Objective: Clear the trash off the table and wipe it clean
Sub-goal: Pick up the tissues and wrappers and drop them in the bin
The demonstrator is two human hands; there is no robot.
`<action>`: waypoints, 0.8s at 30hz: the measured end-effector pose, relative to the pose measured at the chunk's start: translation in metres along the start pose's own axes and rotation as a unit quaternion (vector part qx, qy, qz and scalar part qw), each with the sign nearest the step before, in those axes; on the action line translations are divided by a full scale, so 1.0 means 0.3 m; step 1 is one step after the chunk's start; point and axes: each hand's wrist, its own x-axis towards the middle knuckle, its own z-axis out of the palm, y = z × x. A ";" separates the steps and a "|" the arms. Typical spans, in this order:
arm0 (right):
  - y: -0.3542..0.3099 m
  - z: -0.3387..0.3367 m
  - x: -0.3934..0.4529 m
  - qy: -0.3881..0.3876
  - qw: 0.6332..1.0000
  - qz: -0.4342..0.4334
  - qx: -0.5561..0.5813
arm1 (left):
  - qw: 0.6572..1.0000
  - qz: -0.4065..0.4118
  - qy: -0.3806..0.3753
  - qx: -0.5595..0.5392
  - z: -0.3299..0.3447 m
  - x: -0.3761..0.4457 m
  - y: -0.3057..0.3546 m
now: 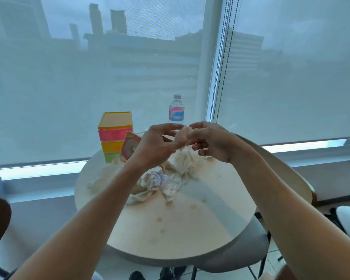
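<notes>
- Bottle (pixel 176 110) label reads "RE FRESH", white letters on a red and blue band; grey cap on. I take it as my landmark. It stands at the far edge of the bench (pixel 200 223), by the window.
- Striped box (pixel 116 136), yellow, pink, orange and green bands, stands left of the bottle. A printed card (pixel 129 147) leans just beside it on the bottle side; its print is too blurred to read.
- Left hand (pixel 160 144) and right hand (pixel 208 141) meet in the air just in front of the bottle. Both pinch one small wad of tissue (pixel 183 134) between fingertips, fingers curled.
- Crumpled tissues (pixel 162 178) lie heaped on the bench below the hands, nearer me than the bottle; one lighter piece (pixel 103 178) lies to the left.
- Small yellowish stains (pixel 160 219) dot the bench nearer me.
- Round pale bench; grey chair seat (pixel 251 245) tucked under its right side. Sheer roller blinds (pixel 69 87) behind the bottle, bead chains (pixel 222 77) to its right.
</notes>
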 end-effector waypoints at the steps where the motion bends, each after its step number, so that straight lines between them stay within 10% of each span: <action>1: -0.003 0.008 0.004 -0.011 1.000 -0.004 0.015 | 1.000 0.004 0.020 -0.001 -0.011 0.004 -0.004; 6: 0.002 0.025 0.031 -0.018 0.999 -0.027 0.030 | 0.998 -0.003 0.067 0.004 -0.068 0.015 -0.031; 14: 0.121 0.101 0.088 0.067 0.902 -0.044 -0.425 | 0.994 -0.028 0.104 0.018 -0.114 -0.001 -0.087; 24: 0.065 0.016 0.051 0.166 0.969 -0.111 -0.142 | 0.993 -0.026 0.111 0.013 -0.062 -0.032 -0.064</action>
